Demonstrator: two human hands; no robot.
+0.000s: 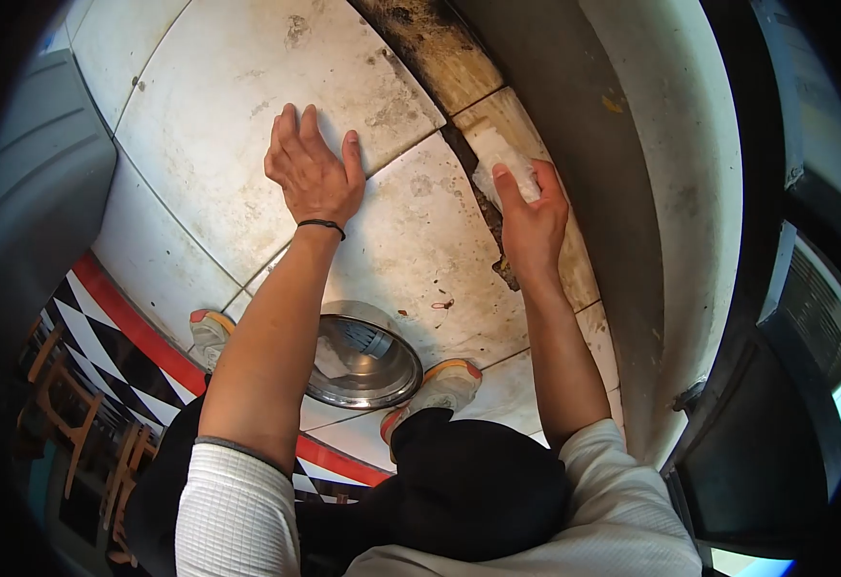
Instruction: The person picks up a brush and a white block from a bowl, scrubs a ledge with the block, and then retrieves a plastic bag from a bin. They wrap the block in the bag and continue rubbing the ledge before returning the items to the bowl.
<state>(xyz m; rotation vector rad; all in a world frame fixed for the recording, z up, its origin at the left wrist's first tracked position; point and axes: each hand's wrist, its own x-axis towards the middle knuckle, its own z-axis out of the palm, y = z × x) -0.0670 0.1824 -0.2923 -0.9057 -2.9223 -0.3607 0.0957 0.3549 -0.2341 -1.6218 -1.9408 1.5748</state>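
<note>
My left hand [316, 168] lies on the dirty white floor tiles [247, 106], fingers spread, nothing in it. A black band circles that wrist. At the right, my right hand [533, 216] grips a crumpled white cloth [502, 159] against the tan skirting tile [526, 120] beside the wall. A dark, dirt-filled gap [483, 207] runs between the floor and the skirting tiles, just left of this hand. Between my forearms stands a metal bowl [363, 392] holding a blue-grey brush [367, 338] and something pale.
My shoes [449, 385] are beside the bowl. Small debris [442, 305] lies on the tile. A grey wall [622, 221] curves along the right. A grey plastic object [50, 173] stands at the left; wooden chairs [60, 385] and a red-edged checkered floor [103, 337] show lower left.
</note>
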